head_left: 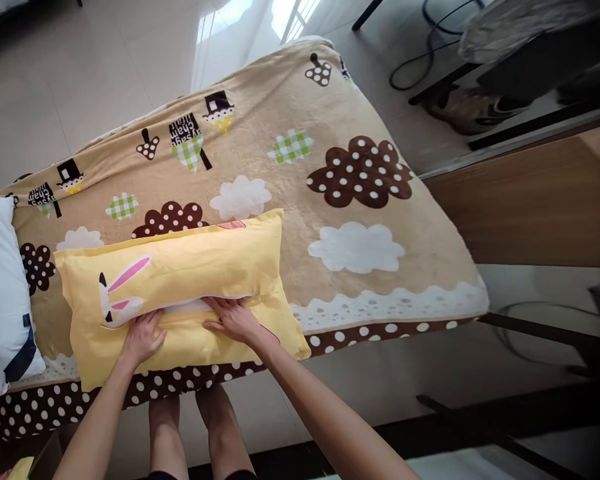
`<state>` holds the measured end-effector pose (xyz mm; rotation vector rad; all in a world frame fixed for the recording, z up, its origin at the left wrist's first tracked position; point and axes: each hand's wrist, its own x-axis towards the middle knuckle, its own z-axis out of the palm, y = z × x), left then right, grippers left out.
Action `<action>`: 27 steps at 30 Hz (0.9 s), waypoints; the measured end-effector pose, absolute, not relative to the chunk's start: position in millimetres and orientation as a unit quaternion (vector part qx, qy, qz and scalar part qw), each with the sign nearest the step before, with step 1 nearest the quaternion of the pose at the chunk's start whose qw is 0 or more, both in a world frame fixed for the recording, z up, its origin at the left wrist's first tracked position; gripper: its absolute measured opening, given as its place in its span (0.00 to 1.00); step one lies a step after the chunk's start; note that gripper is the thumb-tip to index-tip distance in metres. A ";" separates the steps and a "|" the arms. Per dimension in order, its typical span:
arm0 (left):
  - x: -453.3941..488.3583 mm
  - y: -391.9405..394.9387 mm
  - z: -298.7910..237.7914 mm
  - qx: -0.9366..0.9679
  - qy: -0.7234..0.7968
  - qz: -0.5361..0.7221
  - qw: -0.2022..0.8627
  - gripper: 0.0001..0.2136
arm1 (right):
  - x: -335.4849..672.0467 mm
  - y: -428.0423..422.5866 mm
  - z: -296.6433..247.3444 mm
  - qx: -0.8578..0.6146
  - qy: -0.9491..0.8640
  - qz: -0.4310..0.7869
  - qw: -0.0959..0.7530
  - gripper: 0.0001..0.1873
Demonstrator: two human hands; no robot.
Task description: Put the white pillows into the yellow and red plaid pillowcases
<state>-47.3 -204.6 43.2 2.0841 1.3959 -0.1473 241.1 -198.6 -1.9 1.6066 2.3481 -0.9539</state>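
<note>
A yellow pillow (195, 257) with a white-and-pink rabbit print lies near the front edge of the bed. A slit runs lengthwise across its yellow case, and a strip of white (185, 307) shows through. My left hand (144, 337) rests on the case below the rabbit, fingers extended at the slit and thumb apart. Farther right, my right hand (234, 320) lies on the slit with its fingers spread; their tips touch the flap's edge and are partly hidden. Neither hand visibly grips anything.
Under the pillow spreads a tan blanket (260, 157) printed with clouds and trees, edged in brown polka dots. A white pillow (0, 267) lies at the left. A wooden panel (530, 200), cables (430, 50) and a shoe (473, 113) are on the right.
</note>
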 end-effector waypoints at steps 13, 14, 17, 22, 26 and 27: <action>-110.9 -223.5 115.2 0.844 0.518 -0.041 0.131 0.08 | 259.9 -248.0 53.8 0.523 0.838 -0.157 -0.015 0.29; -107.9 -220.6 112.9 0.845 0.519 -0.039 0.121 0.07 | 257.1 -242.7 52.8 0.528 0.834 -0.162 -0.009 0.29; -97.5 -203.8 94.4 0.827 0.542 -0.059 0.134 0.06 | 239.7 -222.0 36.4 0.555 0.802 -0.216 0.031 0.32; -98.1 -179.5 52.9 0.774 0.596 -0.082 0.196 0.06 | 212.9 -194.9 -0.8 0.604 0.737 -0.289 0.089 0.36; -111.7 -183.9 46.8 0.780 0.575 -0.086 0.233 0.09 | 212.9 -189.1 -4.5 0.604 0.734 -0.293 0.106 0.35; -114.2 -186.0 47.7 0.782 0.567 -0.094 0.243 0.10 | 213.9 -189.1 -3.9 0.604 0.734 -0.293 0.108 0.33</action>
